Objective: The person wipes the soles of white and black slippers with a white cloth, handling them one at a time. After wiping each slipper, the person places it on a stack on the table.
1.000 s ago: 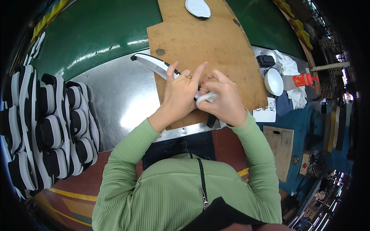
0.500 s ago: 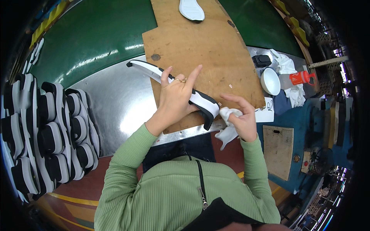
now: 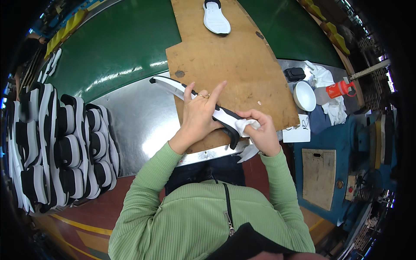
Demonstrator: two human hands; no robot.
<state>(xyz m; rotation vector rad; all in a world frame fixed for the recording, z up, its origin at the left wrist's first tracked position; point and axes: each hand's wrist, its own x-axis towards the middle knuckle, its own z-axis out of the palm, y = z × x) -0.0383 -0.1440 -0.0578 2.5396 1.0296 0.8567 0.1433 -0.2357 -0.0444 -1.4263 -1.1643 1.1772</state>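
Observation:
A white-and-black shoe sole [image 3: 226, 116] is tilted on its side above the brown board [image 3: 234, 69]. My left hand [image 3: 197, 112] grips it around the middle, with the index finger raised and a ring showing. At the sole's near right end, my right hand [image 3: 262, 132] pinches a white cloth [image 3: 248, 126] and presses it against the sole's edge. A loose part of the cloth hangs below that hand. Another white sole [image 3: 216, 18] lies flat at the far end of the board.
Stacked black-and-white soles [image 3: 65, 151] stand on the left, beside the metal tabletop [image 3: 134, 117]. On the right are a white bowl [image 3: 304, 96], a red-capped bottle [image 3: 336, 89], a black object [image 3: 294, 74] and crumpled white cloths [image 3: 334, 108]. A green surface [image 3: 117, 34] lies beyond.
My right hand has moved left and closed in, bringing the cloth from beside the sole onto its end. My left hand keeps its hold. The whole view has shifted slightly.

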